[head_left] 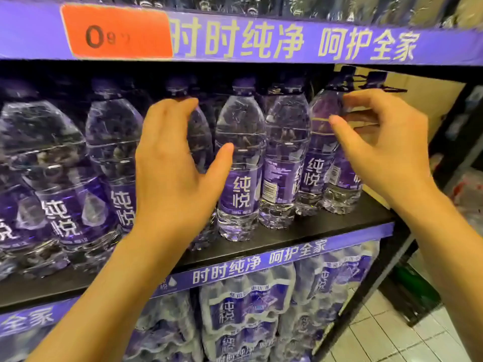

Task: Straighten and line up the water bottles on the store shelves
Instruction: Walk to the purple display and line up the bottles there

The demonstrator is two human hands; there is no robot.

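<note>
A: Shelf (326, 228) status?
B: Water bottles (240, 163) stand in a row. Left hand (170, 163) fingers curl around one bottle (201, 137).
A: Right hand (379, 142)?
B: Its fingers pinch the end bottle (342, 173).

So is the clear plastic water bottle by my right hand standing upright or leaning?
Leaning. The clear plastic water bottle tilts its top rightward toward the right hand, unlike its upright neighbours.

Shelf-edge banner (287, 40): 时时纯净 呵护全家 (repeated on lower strip (261, 262)). Orange price tag (117, 32): 0. Bottle label (241, 193): 纯悦.
</note>
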